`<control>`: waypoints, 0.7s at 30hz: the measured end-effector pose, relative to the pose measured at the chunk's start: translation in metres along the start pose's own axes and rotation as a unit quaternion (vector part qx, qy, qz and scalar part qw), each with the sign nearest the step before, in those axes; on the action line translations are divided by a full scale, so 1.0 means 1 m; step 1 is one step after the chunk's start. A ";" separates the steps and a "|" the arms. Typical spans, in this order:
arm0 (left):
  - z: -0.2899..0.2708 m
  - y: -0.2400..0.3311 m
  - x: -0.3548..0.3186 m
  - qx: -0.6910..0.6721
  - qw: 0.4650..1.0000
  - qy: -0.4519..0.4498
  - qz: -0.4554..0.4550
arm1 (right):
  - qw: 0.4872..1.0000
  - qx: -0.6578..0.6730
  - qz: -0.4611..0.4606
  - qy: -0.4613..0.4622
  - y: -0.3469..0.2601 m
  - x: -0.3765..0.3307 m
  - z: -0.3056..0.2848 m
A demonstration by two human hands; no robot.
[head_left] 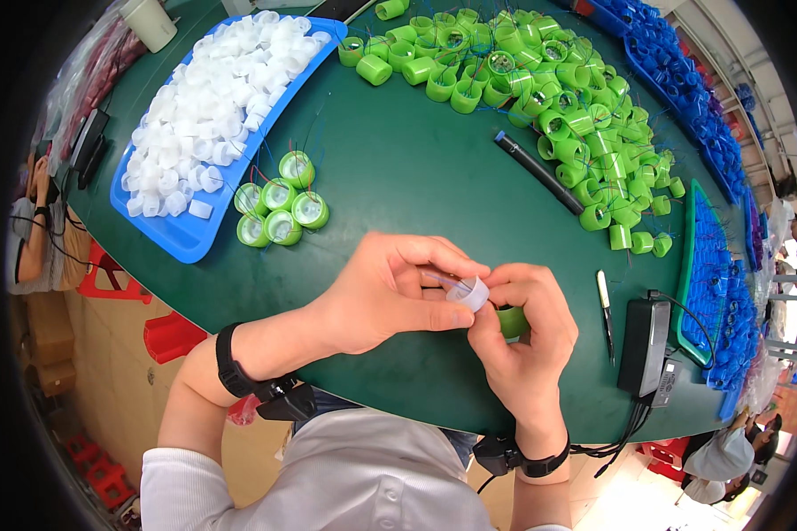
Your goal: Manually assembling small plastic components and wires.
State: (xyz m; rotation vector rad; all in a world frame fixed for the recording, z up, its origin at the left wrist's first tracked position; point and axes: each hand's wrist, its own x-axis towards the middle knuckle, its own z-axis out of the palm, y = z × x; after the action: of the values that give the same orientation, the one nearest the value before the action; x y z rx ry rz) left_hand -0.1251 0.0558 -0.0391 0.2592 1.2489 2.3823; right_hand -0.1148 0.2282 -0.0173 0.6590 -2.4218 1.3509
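While both hands meet at lower centre of the frame, a small white cap sits pinched between them, held just above the green surface. The left hand is closed around the cap from the left, thumb and fingertips pressed to it, with a thin wire seemingly trailing at the fingertips. The right hand is curled, its fingertips on the cap's right side while its palm holds a green housing, mostly hidden. Judged from this, the step in hand is the fitting of the cap to the housing; the next move calls for squaring the two parts and keeping the wire from being trapped.

Left of centre, six finished green units with white inserts stand clustered, touching one another. Beside them, at upper left, a blue tray holds a heap of white caps. Across the upper right lies a large spread of empty green housings, with a black rod just below. At lower right, tweezers lie near a black power adapter, and a green-rimmed tray of blue parts lies beyond.
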 end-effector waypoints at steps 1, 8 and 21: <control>0.000 0.000 -0.001 0.001 1.000 0.000 0.006 | 1.000 0.014 0.017 -0.009 0.000 -0.001 -0.001; 0.002 0.002 -0.006 0.203 0.964 0.025 0.173 | 0.985 0.156 0.079 0.009 0.001 0.003 -0.009; 0.005 -0.007 -0.004 0.550 0.773 0.072 0.310 | 0.983 -0.157 -0.088 0.033 0.002 -0.002 0.004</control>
State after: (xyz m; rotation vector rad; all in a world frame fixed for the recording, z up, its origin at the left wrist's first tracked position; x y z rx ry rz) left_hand -0.1175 0.0607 -0.0417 0.9622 2.8829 1.7516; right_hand -0.1143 0.2262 -0.0213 0.7114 -2.3854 0.8817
